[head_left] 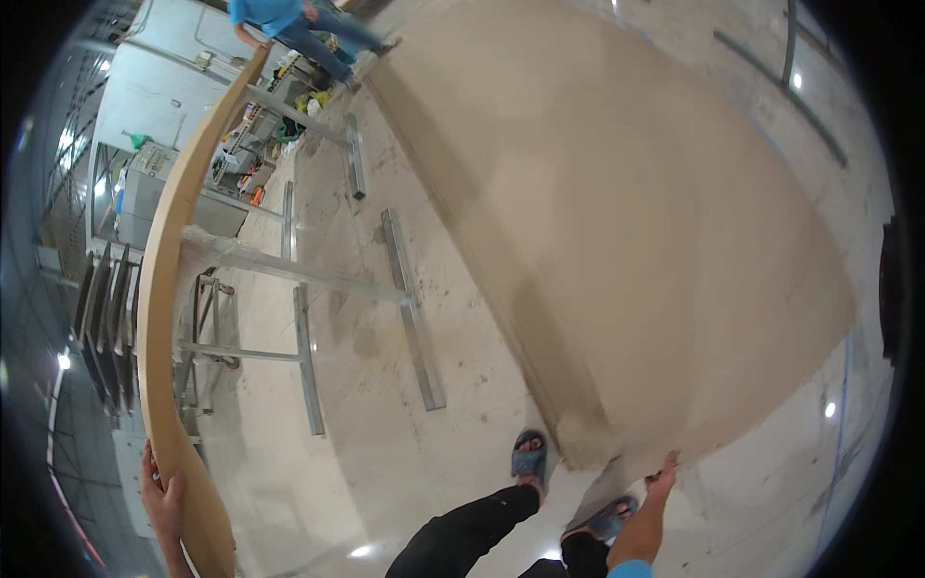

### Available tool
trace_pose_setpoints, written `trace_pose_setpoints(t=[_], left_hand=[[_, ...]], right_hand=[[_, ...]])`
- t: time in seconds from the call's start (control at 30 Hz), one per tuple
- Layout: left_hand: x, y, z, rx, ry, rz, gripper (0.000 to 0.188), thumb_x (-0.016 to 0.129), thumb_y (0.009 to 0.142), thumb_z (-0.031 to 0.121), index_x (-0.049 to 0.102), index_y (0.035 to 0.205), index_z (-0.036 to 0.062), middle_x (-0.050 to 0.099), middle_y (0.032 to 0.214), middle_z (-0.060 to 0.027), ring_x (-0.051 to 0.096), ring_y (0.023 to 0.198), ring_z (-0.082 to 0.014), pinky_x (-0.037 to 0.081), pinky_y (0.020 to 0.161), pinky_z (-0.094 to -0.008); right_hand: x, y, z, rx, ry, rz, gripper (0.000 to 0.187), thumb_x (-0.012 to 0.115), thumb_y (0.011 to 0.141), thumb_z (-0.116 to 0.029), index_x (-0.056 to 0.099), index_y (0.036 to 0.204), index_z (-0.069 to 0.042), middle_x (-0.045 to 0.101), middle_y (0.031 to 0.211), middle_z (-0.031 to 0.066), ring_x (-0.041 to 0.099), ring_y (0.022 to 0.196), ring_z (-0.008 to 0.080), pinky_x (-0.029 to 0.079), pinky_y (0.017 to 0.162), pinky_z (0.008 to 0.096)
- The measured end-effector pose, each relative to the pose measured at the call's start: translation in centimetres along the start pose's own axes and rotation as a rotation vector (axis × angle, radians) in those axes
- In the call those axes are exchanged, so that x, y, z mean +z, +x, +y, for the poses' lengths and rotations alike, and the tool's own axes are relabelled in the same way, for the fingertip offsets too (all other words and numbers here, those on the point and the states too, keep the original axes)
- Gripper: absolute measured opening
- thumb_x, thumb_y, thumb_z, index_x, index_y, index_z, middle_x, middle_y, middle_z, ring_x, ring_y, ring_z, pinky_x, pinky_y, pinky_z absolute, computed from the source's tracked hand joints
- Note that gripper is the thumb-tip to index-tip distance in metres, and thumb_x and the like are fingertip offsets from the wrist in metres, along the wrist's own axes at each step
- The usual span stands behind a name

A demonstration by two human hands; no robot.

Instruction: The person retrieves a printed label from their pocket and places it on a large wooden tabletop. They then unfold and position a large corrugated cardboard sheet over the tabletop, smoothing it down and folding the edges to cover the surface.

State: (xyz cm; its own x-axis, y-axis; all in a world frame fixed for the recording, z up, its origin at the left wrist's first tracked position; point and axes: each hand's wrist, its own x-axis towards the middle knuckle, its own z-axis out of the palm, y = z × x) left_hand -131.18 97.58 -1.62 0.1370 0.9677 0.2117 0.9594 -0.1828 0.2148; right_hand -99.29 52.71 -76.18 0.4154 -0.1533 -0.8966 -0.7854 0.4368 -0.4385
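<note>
At the far left, my left hand [164, 496] grips the near end of a long tan board [159, 289], thumb and fingers around its edge. This board appears edge-on and curved, beside metal frames. A person [289, 24] in a blue top and jeans has a hand on its far end. My right hand [663, 474] is at the near edge of a very large, flat tan sheet [674, 241], fingers closed at that edge. The sheet lies low over the floor, its long left side showing some thickness. Its exact material cannot be made out.
Metal stands with floor bars [412, 308] occupy the floor between board and sheet. Dark slats [106, 328] hang at the left, near a wheeled rack [207, 328]. Clutter [255, 178] lies by the far wall. Another metal bar [785, 91] is at the far right. My sandalled feet [528, 458] stand by the sheet's near corner.
</note>
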Motion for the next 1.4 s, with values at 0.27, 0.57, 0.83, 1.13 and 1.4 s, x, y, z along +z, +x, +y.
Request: trace_pose_setpoints(t=[0.27,0.57,0.83,1.13,1.4], left_hand=[[-1.0,0.0,-0.2,0.135,0.365,0.043,0.087,0.074,0.071,0.015,0.034,0.148,0.0105,0.053,0.116,-0.0242,0.057,0.102,-0.0415,0.048,0.085,-0.0457],[-1.8,0.7,0.9,0.062,0.32,-0.079,0.091,0.077,0.071,0.03,0.032,0.148,0.0103,0.046,0.124,-0.0311,0.052,0.109,-0.0437,0.047,0.086,-0.0473],[0.1,0.1,1.3,0.004,0.204,-0.023,0.081,0.073,0.073,0.034,0.04,0.144,0.0138,0.043,0.131,-0.0328,0.042,0.121,-0.0471,0.038,0.097,-0.0517],[-2.5,0.0,0.6,0.038,-0.077,0.003,0.062,0.07,0.076,0.035,0.056,0.13,0.0079,0.048,0.13,-0.0285,0.04,0.125,-0.0428,0.032,0.103,-0.0514],[-1.9,6.4,0.5,0.117,-0.153,0.01,0.039,0.067,0.078,0.027,0.062,0.105,-0.0012,0.06,0.104,-0.0179,0.054,0.104,-0.0344,0.038,0.094,-0.0446]], right_hand=[[15.4,-17.0,-16.6,-0.176,-0.454,-0.305,0.058,0.063,0.091,-0.03,0.046,0.136,0.001,0.054,0.134,0.0113,0.05,0.124,0.0267,0.041,0.104,0.0405],[37.4,-67.5,-48.1,-0.977,0.13,-0.95,0.041,0.06,0.096,-0.024,0.053,0.127,0.001,0.058,0.124,0.0089,0.055,0.111,0.0184,0.045,0.095,0.0336],[41.5,-83.4,-34.8,-0.755,0.154,-0.914,0.055,0.064,0.092,-0.024,0.043,0.14,-0.007,0.05,0.137,0.0026,0.051,0.115,0.0144,0.043,0.084,0.0259],[44.8,-104.8,-45.0,-0.939,0.368,-1.389,0.034,0.059,0.096,-0.024,0.056,0.123,-0.004,0.061,0.12,0.0067,0.057,0.111,0.0174,0.047,0.094,0.035],[42.7,-98.9,-37.5,-1.049,0.284,-1.252,0.028,0.06,0.095,-0.019,0.057,0.118,-0.003,0.061,0.11,0.003,0.057,0.101,0.0135,0.045,0.091,0.0311]])
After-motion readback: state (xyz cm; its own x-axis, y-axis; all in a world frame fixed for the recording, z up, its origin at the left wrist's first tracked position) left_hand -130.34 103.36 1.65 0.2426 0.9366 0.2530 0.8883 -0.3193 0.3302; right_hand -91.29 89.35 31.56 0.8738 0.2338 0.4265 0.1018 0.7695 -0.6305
